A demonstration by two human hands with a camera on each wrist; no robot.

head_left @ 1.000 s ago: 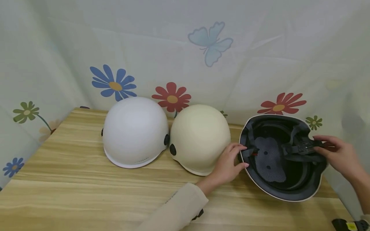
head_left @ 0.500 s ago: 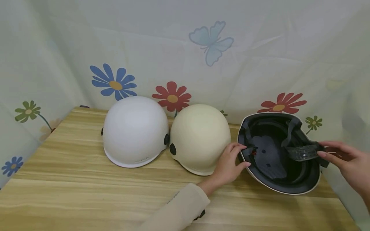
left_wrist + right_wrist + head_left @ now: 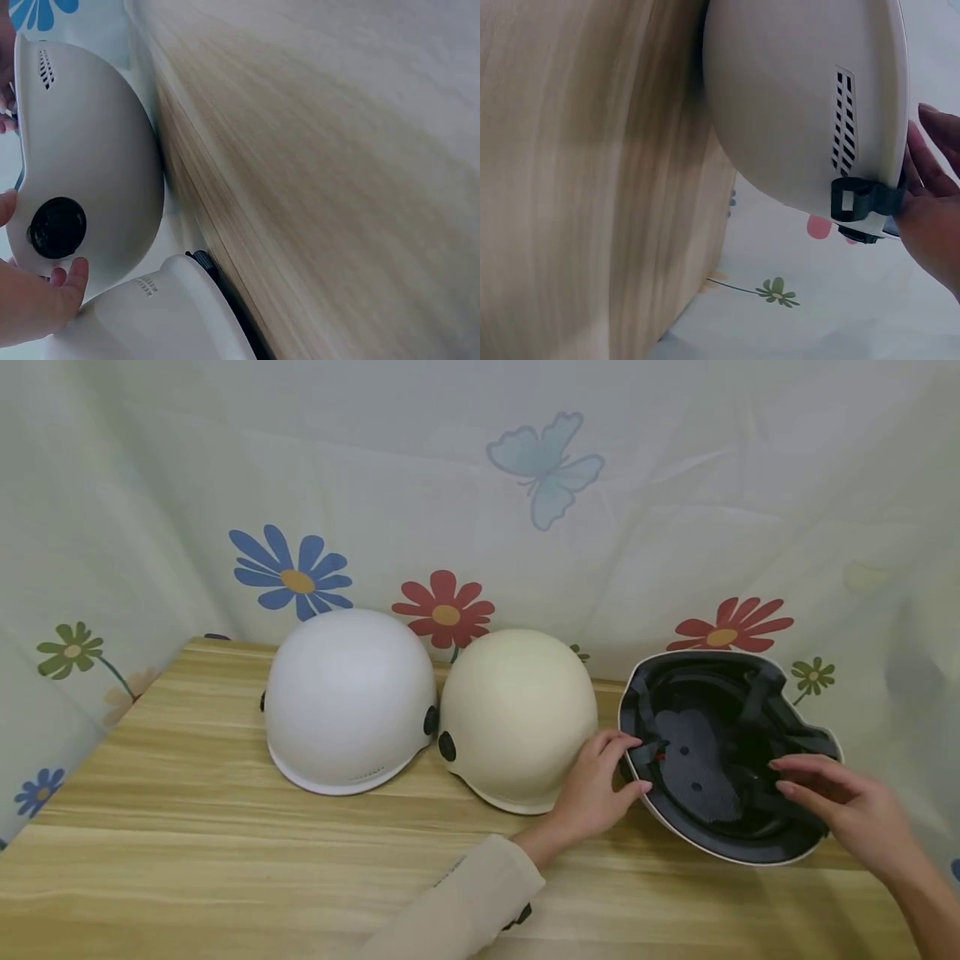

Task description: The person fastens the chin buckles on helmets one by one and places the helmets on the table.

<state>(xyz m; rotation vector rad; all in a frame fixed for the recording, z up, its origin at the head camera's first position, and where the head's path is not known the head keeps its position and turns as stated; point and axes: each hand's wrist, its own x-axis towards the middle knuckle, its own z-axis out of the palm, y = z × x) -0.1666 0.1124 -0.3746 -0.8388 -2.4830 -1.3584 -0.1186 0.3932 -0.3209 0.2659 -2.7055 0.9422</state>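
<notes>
Your right hand (image 3: 858,814), fingers parted, apparently empty, has moved inward over the black strap (image 3: 768,802), leaving only your left hand (image 3: 592,789) gripping the upturned helmet (image 3: 738,852).

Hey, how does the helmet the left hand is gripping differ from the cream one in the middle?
The upturned helmet shows its dark inside; the cream helmet sits dome up, its inside hidden. The left hand grips the upturned helmet and the right hand is over it; neither grips the cream helmet. Both are pale outside and carry a round black disc.
</notes>
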